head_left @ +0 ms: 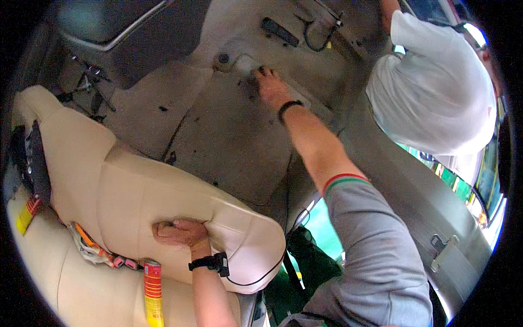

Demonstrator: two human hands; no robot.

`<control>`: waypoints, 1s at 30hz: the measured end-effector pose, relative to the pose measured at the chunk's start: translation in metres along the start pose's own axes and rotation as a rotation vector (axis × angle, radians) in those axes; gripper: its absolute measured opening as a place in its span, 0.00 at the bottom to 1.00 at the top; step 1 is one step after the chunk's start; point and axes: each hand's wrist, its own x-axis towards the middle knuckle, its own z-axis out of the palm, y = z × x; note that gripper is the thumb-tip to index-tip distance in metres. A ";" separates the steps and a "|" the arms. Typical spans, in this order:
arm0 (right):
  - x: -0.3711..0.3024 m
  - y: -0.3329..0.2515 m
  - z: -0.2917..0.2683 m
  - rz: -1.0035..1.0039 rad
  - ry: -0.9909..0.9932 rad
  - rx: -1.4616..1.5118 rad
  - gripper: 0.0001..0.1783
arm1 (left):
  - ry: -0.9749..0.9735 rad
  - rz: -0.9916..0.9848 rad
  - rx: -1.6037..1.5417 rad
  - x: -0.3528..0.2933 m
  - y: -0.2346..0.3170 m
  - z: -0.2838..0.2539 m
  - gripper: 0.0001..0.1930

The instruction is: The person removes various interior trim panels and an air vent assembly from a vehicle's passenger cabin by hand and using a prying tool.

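My left hand (182, 232) rests on the beige seat (147, 188), fingers stretched to the left and nothing visible in them. A dark band with a small black box is strapped at that wrist. My right arm stretches far forward to the grey-brown carpeted floor (234, 131). There my right hand (271, 89) is closed, its fingertips pressed down beside a pale patch (246, 65). Something dark shows at the fingertips, but I cannot make out what it is. Dark specks and stains mark the carpet around it.
A black pedal (279, 31) and a dark looped cable (316, 41) lie beyond my right hand. Two red-and-yellow cans (153, 294) and a pink-and-orange item (125, 262) are on the seat. A person in a white shirt (436, 87) bends in at the right.
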 end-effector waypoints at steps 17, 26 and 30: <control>-0.447 0.016 0.060 0.441 -0.353 0.326 0.16 | -0.059 -0.011 0.152 0.001 0.013 -0.003 0.19; -0.494 0.033 0.073 0.414 -0.778 0.181 0.16 | -0.008 -0.033 0.166 -0.001 0.004 -0.001 0.17; -0.319 -0.005 0.030 0.318 0.026 0.513 0.19 | -0.038 -0.099 0.087 0.014 0.023 -0.014 0.17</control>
